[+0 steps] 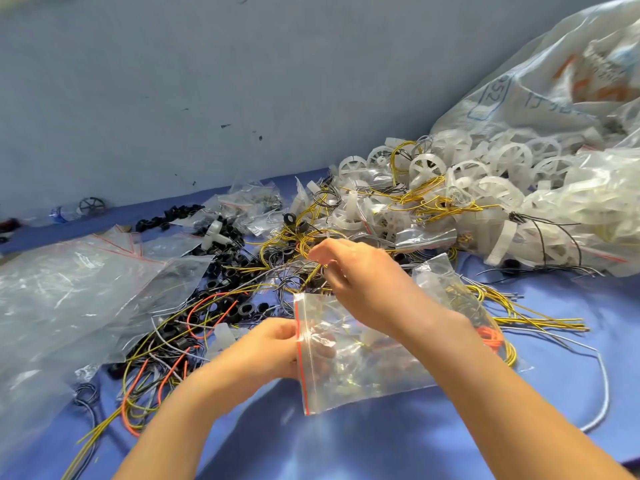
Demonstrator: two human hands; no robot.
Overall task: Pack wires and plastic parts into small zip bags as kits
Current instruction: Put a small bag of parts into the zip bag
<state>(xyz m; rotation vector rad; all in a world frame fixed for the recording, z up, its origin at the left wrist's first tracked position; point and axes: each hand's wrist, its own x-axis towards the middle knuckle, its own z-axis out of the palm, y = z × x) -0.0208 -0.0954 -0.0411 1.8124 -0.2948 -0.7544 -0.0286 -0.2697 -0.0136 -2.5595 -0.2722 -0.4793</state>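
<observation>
Left hand (273, 344) pinches the zip bag (349, 362) at its red-striped mouth, raised slightly off the blue tabletop (346, 441), likely to keep the opening ready for filling. The bag already holds small parts; which ones is unclear. Right hand (356, 268) crosses above it, fingers curled into the tangle and pinching yellow wires (294, 233), probably teasing one free for the kit. Black rings (246, 308) lie just left. Beyond, white wheels (502, 161) spill from a big sack (554, 84) against the wall.
</observation>
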